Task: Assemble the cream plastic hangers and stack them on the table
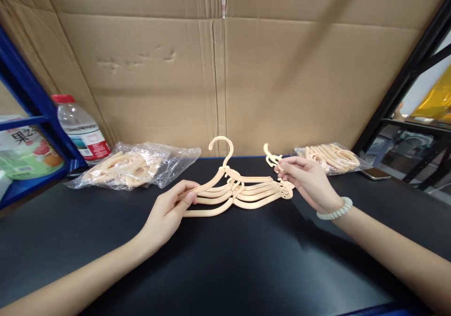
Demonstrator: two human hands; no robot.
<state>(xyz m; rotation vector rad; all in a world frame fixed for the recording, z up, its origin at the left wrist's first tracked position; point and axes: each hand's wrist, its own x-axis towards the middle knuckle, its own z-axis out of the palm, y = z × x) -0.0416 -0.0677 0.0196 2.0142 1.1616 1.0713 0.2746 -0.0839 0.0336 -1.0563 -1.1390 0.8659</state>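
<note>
Peach plastic hangers [239,191], thin and curved, lie fanned in a stack mid-table, hook at 12 o'clock (some bagged at 10 and 2, so this bundle seems unfinished). Left hand [169,212] pinches the stack's left arm; right hand [308,179] grips its right end and a small hook piece [271,158].

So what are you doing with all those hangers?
A person holds a fanned bunch of peach plastic hangers over a black table. The left hand grips the ends of the hanger arms, and the right hand pinches a small hook piece at the other end. Two clear bags of the same hangers lie behind, with a water bottle at the left.
</note>
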